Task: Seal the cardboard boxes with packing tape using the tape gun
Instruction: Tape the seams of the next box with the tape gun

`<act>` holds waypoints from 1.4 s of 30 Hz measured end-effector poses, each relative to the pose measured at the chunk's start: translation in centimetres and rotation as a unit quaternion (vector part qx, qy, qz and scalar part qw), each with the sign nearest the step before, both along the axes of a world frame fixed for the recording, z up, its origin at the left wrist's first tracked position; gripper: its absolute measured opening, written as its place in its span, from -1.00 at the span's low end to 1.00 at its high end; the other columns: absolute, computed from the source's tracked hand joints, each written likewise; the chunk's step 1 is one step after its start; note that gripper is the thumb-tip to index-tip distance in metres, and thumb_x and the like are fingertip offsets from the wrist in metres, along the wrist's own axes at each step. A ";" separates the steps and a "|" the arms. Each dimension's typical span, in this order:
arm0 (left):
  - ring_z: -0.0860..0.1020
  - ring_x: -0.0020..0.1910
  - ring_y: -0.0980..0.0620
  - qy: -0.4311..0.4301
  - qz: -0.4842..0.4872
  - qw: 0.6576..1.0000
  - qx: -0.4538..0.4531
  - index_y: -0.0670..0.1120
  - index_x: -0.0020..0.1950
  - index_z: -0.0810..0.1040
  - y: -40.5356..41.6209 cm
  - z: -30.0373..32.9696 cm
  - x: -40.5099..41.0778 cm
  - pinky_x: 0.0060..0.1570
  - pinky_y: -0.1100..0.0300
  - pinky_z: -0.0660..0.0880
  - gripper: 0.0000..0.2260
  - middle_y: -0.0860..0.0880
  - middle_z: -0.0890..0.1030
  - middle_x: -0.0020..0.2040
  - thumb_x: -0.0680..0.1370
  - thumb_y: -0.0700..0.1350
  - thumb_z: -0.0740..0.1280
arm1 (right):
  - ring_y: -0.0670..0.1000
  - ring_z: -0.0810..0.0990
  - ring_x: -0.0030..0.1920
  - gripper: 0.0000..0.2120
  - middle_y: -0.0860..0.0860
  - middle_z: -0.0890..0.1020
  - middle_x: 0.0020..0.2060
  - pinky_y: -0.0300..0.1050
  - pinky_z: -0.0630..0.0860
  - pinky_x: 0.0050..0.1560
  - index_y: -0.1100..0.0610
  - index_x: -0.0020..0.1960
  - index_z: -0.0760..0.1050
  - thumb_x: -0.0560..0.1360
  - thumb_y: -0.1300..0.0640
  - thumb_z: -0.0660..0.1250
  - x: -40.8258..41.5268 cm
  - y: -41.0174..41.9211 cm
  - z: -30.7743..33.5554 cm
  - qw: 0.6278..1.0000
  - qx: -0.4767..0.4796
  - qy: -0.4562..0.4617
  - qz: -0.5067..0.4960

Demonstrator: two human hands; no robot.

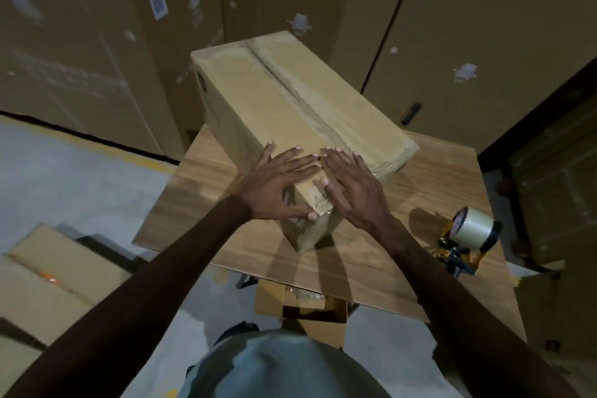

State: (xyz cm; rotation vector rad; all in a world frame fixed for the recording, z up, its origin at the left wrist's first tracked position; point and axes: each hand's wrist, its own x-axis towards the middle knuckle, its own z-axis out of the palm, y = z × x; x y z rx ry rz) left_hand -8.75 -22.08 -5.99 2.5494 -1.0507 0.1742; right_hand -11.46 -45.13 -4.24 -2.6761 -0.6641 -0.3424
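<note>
At the near left, a flat brown cardboard box (38, 284) lies on the pale grey floor (80, 178), with a small orange patch on its top. Behind it, along the far side, tall brown cardboard cartons (80, 42) stand in a row, several carrying white stickers.

In the middle stands the wood-grain counter (403, 236), a flat board with a lower open cardboard box (307, 307) showing under its near edge. On the counter lies the long brown cardboard box (290, 100), set at an angle so that one short end points near and the other far left. Its top flaps are closed and a strip of clear tape (290, 87) runs along the centre seam; the tape looks wrinkled toward the right end.

The left hand (277, 187) lies flat on the near end of the long box, fingers spread and straight, the thumb reaching down over the near corner. Just beside it, the right hand (352, 184) also presses flat on the top of the box, fingers straight and slightly apart, over the near end of the seam. The two hands' fingertips nearly meet.

To the near right on the counter, well apart from the box, rests the black and yellow tape gun (465, 245) carrying a roll of clear packing tape (473, 224); neither hand touches it.
</note>
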 end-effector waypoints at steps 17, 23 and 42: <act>0.16 0.59 -0.08 -0.098 -0.043 0.992 0.067 -0.02 0.62 0.07 0.6 -0.8 0.9 0.50 -0.27 -0.01 -0.21 0.02 0.11 0.60 0.55 0.46 -0.02 | 0.15 0.11 0.61 -0.17 0.20 0.14 0.60 0.19 0.12 0.57 0.27 0.60 0.07 0.62 -0.36 0.00 1.5 -3.0 -1.3 0.965 -0.162 -0.123 0.167; -0.02 0.63 0.02 -0.052 -0.045 0.992 0.101 0.01 0.65 0.02 1.2 0.5 0.6 0.56 -0.14 -0.17 -0.16 0.04 0.04 0.64 0.52 0.46 0.10 | 0.13 0.04 0.62 -0.06 0.18 0.06 0.62 0.26 0.08 0.58 0.20 0.63 -0.03 0.55 -0.44 0.10 1.0 -3.7 -0.4 0.966 -0.155 -0.065 0.197; -0.02 0.62 0.03 0.022 -0.056 0.992 0.113 0.05 0.63 0.03 1.2 2.0 1.0 0.55 -0.10 -0.18 -0.15 0.08 0.03 0.63 0.48 0.45 0.15 | 0.12 0.12 0.61 -0.03 0.18 0.15 0.61 0.09 -0.03 0.61 0.25 0.62 0.10 0.51 -0.44 0.17 -1.8 -1.5 -1.8 0.987 -0.130 -0.039 0.082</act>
